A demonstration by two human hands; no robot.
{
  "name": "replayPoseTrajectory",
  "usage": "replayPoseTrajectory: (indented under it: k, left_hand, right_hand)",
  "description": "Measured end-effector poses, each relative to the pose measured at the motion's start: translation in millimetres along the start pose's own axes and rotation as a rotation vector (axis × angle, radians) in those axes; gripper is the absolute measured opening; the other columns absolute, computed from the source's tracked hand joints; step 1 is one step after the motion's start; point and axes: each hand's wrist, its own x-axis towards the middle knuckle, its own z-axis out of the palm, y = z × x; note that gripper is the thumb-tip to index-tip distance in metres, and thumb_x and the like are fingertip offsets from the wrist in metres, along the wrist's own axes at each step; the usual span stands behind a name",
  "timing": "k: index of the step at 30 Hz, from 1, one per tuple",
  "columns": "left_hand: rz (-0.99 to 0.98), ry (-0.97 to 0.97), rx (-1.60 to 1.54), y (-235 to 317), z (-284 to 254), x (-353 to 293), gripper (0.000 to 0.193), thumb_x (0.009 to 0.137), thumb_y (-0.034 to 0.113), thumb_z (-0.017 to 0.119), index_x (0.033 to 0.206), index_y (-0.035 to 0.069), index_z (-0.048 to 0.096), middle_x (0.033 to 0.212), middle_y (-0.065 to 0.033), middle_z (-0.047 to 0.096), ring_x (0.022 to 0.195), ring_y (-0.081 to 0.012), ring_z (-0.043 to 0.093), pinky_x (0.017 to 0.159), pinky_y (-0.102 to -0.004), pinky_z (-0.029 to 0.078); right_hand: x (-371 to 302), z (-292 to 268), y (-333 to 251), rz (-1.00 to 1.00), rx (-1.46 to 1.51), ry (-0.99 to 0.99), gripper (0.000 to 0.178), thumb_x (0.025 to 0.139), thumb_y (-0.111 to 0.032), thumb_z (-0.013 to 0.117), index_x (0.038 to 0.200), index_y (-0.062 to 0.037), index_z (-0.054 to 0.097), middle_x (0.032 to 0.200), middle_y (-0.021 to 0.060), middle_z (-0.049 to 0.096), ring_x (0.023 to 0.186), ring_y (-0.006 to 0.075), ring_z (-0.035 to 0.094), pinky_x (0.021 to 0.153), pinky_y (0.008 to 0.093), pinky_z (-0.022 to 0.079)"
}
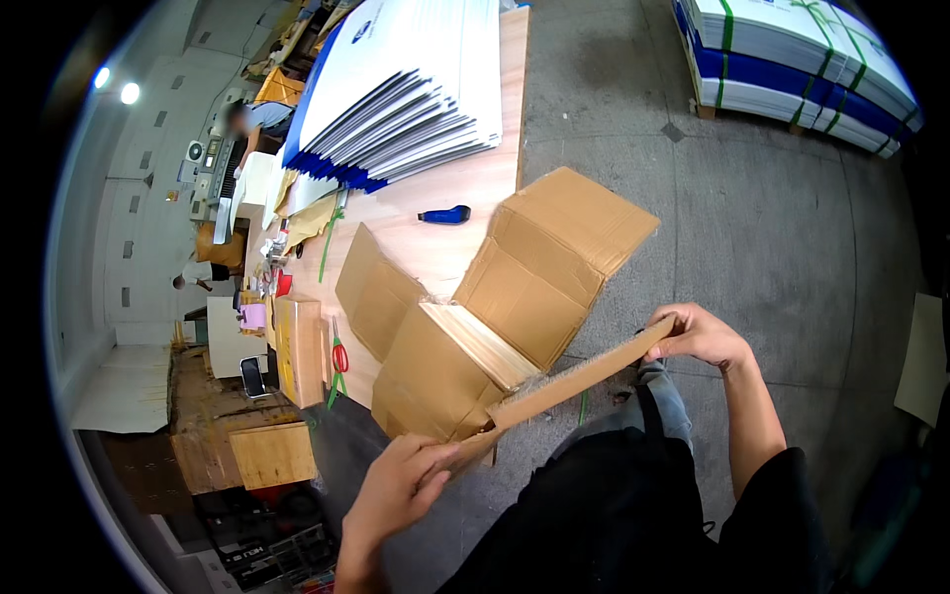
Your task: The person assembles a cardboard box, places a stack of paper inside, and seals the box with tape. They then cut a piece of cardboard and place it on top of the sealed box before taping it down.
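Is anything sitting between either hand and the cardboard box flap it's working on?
Nothing visible. The left hand and the right hand each already grip an end of the long flap of the cardboard box, with no object between.

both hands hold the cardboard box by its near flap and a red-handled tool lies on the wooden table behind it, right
Not quite. The head view shows the left hand and right hand gripping the near flap of the cardboard box, but the tool on the wooden table behind it has a blue handle, not red.

Bright, even indoor light (two lamps glare upper left), fisheye-bent, dark-rimmed edges.
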Motion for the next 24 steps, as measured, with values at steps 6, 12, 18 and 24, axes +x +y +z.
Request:
replayPoseTrajectory:
  k: [6,12,18,24]
  left_hand:
    - [0.04,0.184,-0.041,10,25,-18,0.037,0.086,0.009,0.069,0.123,0.006,0.065,0.105,-0.0103,0.06,0.088,-0.0264,0.061,0.078,-0.0358,0.05]
    - [0.003,0.23,-0.172,14,36,-27,0.041,0.085,0.009,0.073,0.125,0.005,0.063,0.107,-0.0087,0.056,0.07,-0.0179,0.061,0.066,-0.0311,0.051]
    - [-0.039,0.142,-0.192,16,27,-25,0.04,0.091,0.024,0.07,0.126,0.007,0.064,0.106,-0.0078,0.056,0.083,-0.0213,0.062,0.075,-0.0324,0.05]
    - [-0.17,-0.154,-0.551,-42,-2,39,0.042,0.096,0.03,0.062,0.133,0.011,0.061,0.121,-0.0101,0.056,0.098,-0.0243,0.064,0.084,-0.0303,0.05]
  right_hand:
    - [25,3,19,0.04,-0.089,-0.089,0.015,0.086,-0.006,0.077,0.095,-0.0034,0.066,0.081,-0.001,0.064,0.069,0.0056,0.055,0.06,0.0222,0.042]
    - [38,42,-3,-0.095,-0.604,-0.028,0.016,0.088,-0.007,0.073,0.101,-0.0022,0.065,0.084,0.0038,0.068,0.077,0.0142,0.062,0.071,0.0332,0.051]
    - [36,70,-44,-0.218,-0.856,-0.112,0.022,0.085,-0.002,0.071,0.105,-0.002,0.064,0.091,0.0182,0.071,0.088,0.0347,0.07,0.075,0.0412,0.054]
    - [52,55,-29,-0.247,-0.755,-0.14,0.025,0.085,-0.001,0.069,0.109,-0.0031,0.064,0.095,0.0198,0.071,0.091,0.0359,0.07,0.078,0.042,0.054]
